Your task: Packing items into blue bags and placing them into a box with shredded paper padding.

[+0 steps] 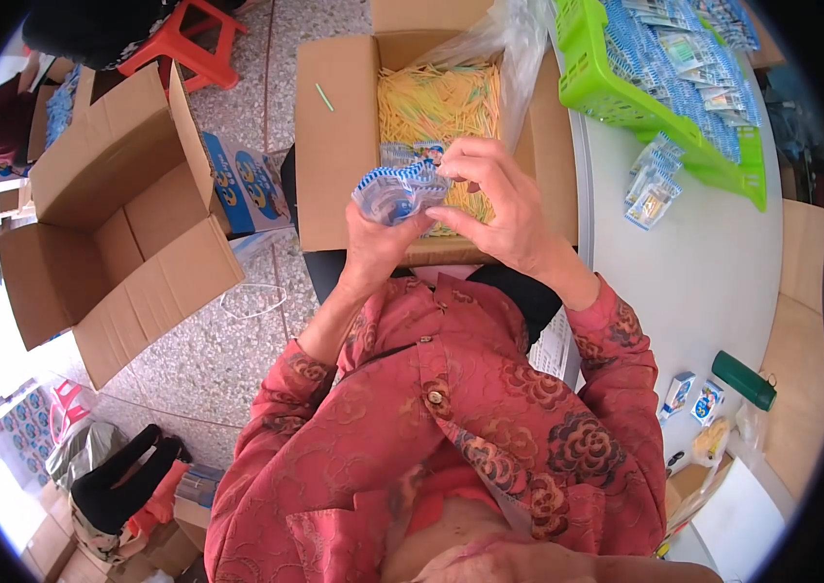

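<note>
My left hand (371,251) is wrapped round a small bunch of clear plastic packets (390,190) with blue-and-white striped edges. My right hand (507,202) is closed, thumb and fingers pinching at the right edge of that bunch; what sits between the fingertips is partly hidden. Both hands are above the near side of an open cardboard box (332,160). Inside the box lies a heap of thin yellow, orange and green sticks (431,102), and some striped packets show behind my hands. One loose green stick (323,96) rests on the box's left flap.
A green basket (616,97) full of striped packets stands on the white table (684,282) at right, with several packets (655,185) beside it. An open brown carton (125,238) is on the left. Behind it is a red stool (184,49). A green bottle (744,380) lies lower right.
</note>
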Tool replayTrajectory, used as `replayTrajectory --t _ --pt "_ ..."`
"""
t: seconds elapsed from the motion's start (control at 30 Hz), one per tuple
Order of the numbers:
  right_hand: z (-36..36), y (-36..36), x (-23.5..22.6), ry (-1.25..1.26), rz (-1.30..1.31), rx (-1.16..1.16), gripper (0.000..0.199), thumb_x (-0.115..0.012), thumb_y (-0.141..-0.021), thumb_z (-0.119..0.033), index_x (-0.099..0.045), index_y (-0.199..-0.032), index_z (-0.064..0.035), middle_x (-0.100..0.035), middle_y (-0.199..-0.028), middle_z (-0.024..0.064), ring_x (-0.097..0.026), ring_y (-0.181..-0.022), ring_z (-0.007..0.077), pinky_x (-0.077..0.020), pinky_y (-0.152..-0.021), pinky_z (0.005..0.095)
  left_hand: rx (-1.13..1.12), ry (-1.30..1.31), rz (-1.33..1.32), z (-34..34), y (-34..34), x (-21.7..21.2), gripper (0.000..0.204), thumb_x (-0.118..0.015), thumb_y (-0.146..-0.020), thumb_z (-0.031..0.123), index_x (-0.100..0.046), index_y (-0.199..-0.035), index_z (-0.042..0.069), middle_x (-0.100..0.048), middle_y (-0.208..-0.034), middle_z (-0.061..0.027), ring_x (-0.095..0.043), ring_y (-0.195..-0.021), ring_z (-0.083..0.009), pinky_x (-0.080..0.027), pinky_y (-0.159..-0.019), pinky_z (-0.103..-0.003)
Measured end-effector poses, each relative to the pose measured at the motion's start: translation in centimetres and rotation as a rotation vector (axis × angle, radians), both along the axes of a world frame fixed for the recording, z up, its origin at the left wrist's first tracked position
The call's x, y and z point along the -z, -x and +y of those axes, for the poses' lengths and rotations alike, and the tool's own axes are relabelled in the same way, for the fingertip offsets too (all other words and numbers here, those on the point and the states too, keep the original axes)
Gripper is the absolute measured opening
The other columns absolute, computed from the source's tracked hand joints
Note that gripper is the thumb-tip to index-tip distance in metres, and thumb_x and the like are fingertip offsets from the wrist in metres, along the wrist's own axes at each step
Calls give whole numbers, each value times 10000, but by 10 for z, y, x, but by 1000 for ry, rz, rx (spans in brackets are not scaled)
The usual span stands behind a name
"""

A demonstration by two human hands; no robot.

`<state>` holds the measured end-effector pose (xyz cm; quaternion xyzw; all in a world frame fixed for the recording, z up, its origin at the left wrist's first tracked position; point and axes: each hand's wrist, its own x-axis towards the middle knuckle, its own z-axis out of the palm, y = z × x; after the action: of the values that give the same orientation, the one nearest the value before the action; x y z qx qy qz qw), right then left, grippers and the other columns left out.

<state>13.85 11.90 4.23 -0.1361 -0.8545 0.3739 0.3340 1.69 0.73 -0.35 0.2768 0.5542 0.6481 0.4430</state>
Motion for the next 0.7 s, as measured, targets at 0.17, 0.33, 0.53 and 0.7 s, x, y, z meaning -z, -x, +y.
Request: replayTrajectory --t 0.17,0.33,0.53,0.7 --pt "-2 -5 -5 -154 -50 19 298 -718 -628 -83 -552 -876 -73 -513 -943 55 -569 -771 224 -490 -638 303 -16 15 28 -1 -2 2 223 -673 -695 -8 -596 -903 5 -624 -828 -15 -560 -743 -67 -472 -669 -225" --pt "-1 -3 -7 -283 -194 -15 175 -685 -651 -108 -557 -764 -68 -503 -931 43 -557 -779 200 -474 -621 299 -68 -29 39 3 -4 6 236 -677 -687 -12 -598 -908 7 -627 -837 -18 -569 -754 -72 -477 -683 -224" --pt "-1 1 -6 -540 -71 -46 99 -593 -672 -93 -569 -763 -61 -515 -937 41 -547 -795 200 -474 -620 293 -143 -65 67 5 2 8 265 -667 -686 -19 -598 -942 -3 -629 -874 -24 -577 -772 -85 -478 -705 -235" --pt "16 7 0 -520 -86 -134 117 -589 -707 -117 -583 -815 -73 -544 -951 6 -564 -800 167 -484 -615 289 -96 -61 86 11 6 10 258 -673 -685 -21 -602 -932 4 -617 -842 -6 -567 -753 -76 -478 -668 -224"
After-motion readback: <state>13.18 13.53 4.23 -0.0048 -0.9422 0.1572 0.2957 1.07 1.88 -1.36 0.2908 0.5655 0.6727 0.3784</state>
